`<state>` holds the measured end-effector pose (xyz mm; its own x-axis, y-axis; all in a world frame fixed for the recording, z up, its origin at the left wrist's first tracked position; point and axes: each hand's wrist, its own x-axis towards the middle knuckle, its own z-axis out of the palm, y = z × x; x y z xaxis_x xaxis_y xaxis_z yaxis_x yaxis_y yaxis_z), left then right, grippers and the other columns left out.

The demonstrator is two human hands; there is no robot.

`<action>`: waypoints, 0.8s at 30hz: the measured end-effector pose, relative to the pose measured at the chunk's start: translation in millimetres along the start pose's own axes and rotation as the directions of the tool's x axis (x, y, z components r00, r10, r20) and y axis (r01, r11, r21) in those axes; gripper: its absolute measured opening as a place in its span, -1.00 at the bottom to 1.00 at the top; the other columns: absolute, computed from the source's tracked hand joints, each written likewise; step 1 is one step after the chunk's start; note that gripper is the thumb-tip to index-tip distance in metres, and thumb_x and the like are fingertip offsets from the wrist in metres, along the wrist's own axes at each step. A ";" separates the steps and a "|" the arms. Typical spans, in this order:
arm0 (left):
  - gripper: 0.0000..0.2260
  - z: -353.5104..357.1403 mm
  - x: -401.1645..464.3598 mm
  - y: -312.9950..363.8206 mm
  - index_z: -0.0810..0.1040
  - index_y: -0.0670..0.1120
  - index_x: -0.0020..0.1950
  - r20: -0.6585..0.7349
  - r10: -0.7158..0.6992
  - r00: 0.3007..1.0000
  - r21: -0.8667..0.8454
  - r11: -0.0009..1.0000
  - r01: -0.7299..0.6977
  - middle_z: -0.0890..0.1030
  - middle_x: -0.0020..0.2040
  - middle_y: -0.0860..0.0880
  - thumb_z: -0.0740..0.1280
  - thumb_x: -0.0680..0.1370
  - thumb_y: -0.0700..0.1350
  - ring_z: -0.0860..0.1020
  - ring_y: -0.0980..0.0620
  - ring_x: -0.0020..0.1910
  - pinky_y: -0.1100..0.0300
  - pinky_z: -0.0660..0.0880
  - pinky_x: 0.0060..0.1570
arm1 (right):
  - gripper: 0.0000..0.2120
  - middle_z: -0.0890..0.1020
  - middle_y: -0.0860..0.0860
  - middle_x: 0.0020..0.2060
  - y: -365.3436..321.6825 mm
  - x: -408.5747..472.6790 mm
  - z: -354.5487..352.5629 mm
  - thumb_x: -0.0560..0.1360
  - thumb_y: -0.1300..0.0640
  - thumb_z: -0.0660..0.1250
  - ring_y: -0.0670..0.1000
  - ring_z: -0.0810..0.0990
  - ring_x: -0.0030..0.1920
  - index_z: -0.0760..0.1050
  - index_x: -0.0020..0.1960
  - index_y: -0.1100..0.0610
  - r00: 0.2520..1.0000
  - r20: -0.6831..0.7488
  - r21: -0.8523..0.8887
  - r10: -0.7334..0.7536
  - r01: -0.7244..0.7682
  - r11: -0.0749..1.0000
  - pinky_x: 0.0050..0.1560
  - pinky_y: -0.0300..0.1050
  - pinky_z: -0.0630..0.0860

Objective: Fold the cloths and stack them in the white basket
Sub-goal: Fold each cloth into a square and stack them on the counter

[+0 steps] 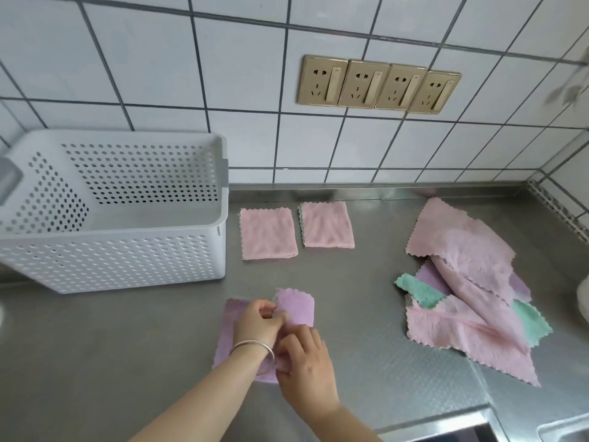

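Note:
A lilac cloth (296,306) lies on the steel counter in front of me, partly folded. My left hand (256,323), with a bangle on the wrist, pinches its edge near the middle. My right hand (302,355) grips the cloth just below, fingers curled on the fabric. Two folded pink cloths (267,232) (327,224) lie side by side further back. A loose pile of pink, lilac and green cloths (468,288) lies at the right. The white perforated basket (127,260) stands at the left with nothing visible inside.
The steel counter (366,314) meets a white tiled wall with a row of gold sockets (379,86). A sink edge (478,425) shows at the bottom right. A white object (583,301) sits at the right frame edge.

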<state>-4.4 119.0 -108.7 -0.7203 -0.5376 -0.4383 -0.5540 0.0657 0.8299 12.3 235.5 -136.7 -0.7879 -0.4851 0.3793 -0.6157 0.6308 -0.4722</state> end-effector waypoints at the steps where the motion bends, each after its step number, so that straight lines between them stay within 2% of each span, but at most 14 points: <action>1: -0.87 -4.6 0.0 -2.7 0.50 -0.02 -0.19 -0.018 -0.025 1.000 -0.048 0.999 0.025 0.55 -0.31 0.11 0.43 0.41 -0.17 0.55 0.03 -0.20 0.25 0.40 -0.11 | -0.78 0.48 -0.11 -0.06 -1.7 -1.1 2.0 0.18 0.21 0.26 -0.04 0.42 -0.13 0.39 -0.18 0.06 0.999 0.021 0.006 -0.045 0.045 0.999 -0.24 -0.20 0.38; 3: -0.89 -14.4 1.4 -7.5 0.52 -0.03 -0.21 -0.076 -0.038 0.996 -0.085 0.996 0.031 0.56 -0.31 0.08 0.44 0.41 -0.16 0.54 0.01 -0.21 0.21 0.43 -0.07 | -0.61 0.48 -0.07 0.13 -2.0 -5.4 7.1 0.16 0.18 0.27 -0.02 0.46 0.03 0.43 -0.01 0.05 0.995 0.078 -0.007 -0.069 0.070 0.998 -0.10 -0.21 0.44; 6: -0.82 -32.9 5.1 -15.9 0.47 0.07 -0.31 -0.183 0.008 0.983 -0.003 1.000 -0.008 0.57 -0.32 0.10 0.41 0.44 -0.10 0.54 -0.03 -0.20 0.20 0.42 -0.10 | -0.27 0.42 -0.02 0.32 3.0 -13.2 15.4 0.09 0.14 0.34 -0.04 0.40 0.25 0.38 0.28 0.03 0.972 0.233 -0.051 0.002 0.010 0.999 0.08 -0.26 0.45; 8: -0.84 -44.8 7.9 -22.8 0.46 0.05 -0.29 -0.218 0.065 0.974 0.118 0.992 -0.040 0.60 -0.28 0.03 0.36 0.46 -0.11 0.55 -0.07 -0.19 0.22 0.38 -0.14 | -0.13 0.31 -0.04 0.39 5.9 -18.3 21.0 0.02 0.10 0.43 -0.05 0.34 0.30 0.33 0.34 0.04 0.932 0.357 -0.144 0.067 -0.016 0.989 0.18 -0.20 0.46; 10: -0.90 -54.3 13.0 -32.9 0.47 0.01 -0.23 -0.237 0.110 0.965 0.232 0.971 -0.053 0.65 -0.19 -0.03 0.34 0.47 -0.12 0.59 -0.11 -0.14 0.18 0.43 -0.12 | -0.04 0.15 -0.05 0.49 7.7 -22.0 27.0 -0.03 0.06 0.47 -0.05 0.30 0.33 0.29 0.36 0.03 0.896 0.435 -0.206 0.087 0.005 0.979 0.27 -0.13 0.33; 12: -0.94 -59.8 19.6 -43.0 0.47 0.01 -0.16 -0.241 0.102 0.965 0.270 0.962 -0.034 0.68 -0.11 -0.04 0.32 0.48 -0.12 0.61 -0.14 -0.07 0.12 0.48 -0.05 | -0.01 -0.09 -0.03 0.53 10.6 -26.9 31.6 -0.03 0.03 0.47 -0.04 0.29 0.34 0.27 0.39 0.03 0.870 0.486 -0.230 0.084 0.034 0.973 0.27 -0.02 0.20; 13: -0.96 -61.0 22.5 -47.4 0.48 0.00 -0.12 -0.234 0.085 0.968 0.272 0.962 -0.019 0.68 -0.07 -0.03 0.32 0.48 -0.12 0.61 -0.13 -0.05 0.11 0.49 -0.02 | -0.03 -0.15 -0.02 0.52 12.5 -30.7 32.8 -0.03 0.03 0.47 -0.03 0.28 0.34 0.28 0.38 0.03 0.865 0.496 -0.234 0.075 0.051 0.971 0.26 -0.01 0.21; 15: -0.90 -60.1 27.3 -54.1 0.50 -0.03 -0.01 -0.224 0.055 0.973 0.265 0.964 0.006 0.68 -0.02 -0.03 0.32 0.49 -0.12 0.61 -0.12 -0.01 0.11 0.49 0.02 | -0.11 -0.19 0.00 0.51 15.0 -34.3 35.6 0.01 0.02 0.44 0.00 0.25 0.38 0.32 0.34 0.03 0.873 0.484 -0.253 0.061 0.073 0.965 0.28 -0.04 0.36; 17: -0.85 -57.8 30.3 -58.8 0.51 -0.05 0.05 -0.228 0.042 0.973 0.253 0.967 0.018 0.68 0.00 -0.03 0.32 0.49 -0.13 0.61 -0.12 0.01 0.12 0.47 0.02 | -0.22 -0.20 0.00 0.51 16.5 -34.6 37.8 0.13 0.03 0.31 0.05 0.06 0.49 0.30 0.36 0.02 0.886 0.461 -0.289 0.059 0.087 0.953 0.19 -0.06 0.52; 19: -0.83 -55.4 32.5 -62.7 0.51 -0.06 0.07 -0.230 0.031 0.973 0.238 0.971 0.025 0.68 0.01 -0.04 0.33 0.49 -0.14 0.61 -0.12 0.02 0.12 0.46 0.02 | -0.20 -0.19 0.00 0.51 19.8 -33.1 41.5 0.22 0.04 0.12 0.02 -0.17 0.52 0.14 0.48 -0.01 0.888 0.454 -0.344 0.076 0.096 0.934 0.14 -0.01 0.53; 21: -0.82 -53.7 33.4 -65.7 0.52 -0.07 0.08 -0.231 0.022 0.973 0.218 0.976 0.029 0.68 0.01 -0.04 0.34 0.48 -0.14 0.61 -0.11 0.02 0.12 0.46 0.03 | -0.14 -0.19 0.00 0.51 22.3 -31.5 44.8 0.24 0.03 0.08 0.01 -0.23 0.51 -0.09 0.52 0.03 0.886 0.453 -0.365 0.098 0.084 0.927 0.14 0.01 0.53; 22: -0.81 -52.6 33.9 -66.9 0.52 -0.07 0.08 -0.235 0.018 0.972 0.207 0.978 0.032 0.69 0.00 -0.04 0.35 0.48 -0.14 0.61 -0.11 0.01 0.12 0.46 0.03 | -0.14 -0.19 0.00 0.51 22.0 -30.4 45.2 0.25 0.00 0.10 0.00 -0.23 0.51 -0.08 0.52 0.02 0.885 0.455 -0.356 0.101 0.076 0.931 0.14 0.01 0.52; 24: -0.82 -51.2 34.3 -68.2 0.53 -0.09 0.06 -0.255 0.017 0.967 0.181 0.983 0.031 0.69 -0.03 -0.05 0.37 0.46 -0.15 0.61 -0.12 -0.03 0.12 0.46 0.01 | -0.21 -0.14 -0.01 0.52 19.6 -28.7 44.4 0.24 -0.09 0.14 0.00 -0.21 0.52 0.16 0.47 -0.02 0.882 0.463 -0.324 0.092 0.071 0.943 0.20 -0.01 0.50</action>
<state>30.0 53.1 -162.7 -0.5991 -0.7333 -0.3215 -0.6424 0.2005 0.7397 22.3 234.8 -192.2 -0.7562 -0.6497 -0.0773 -0.6338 0.7567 -0.1604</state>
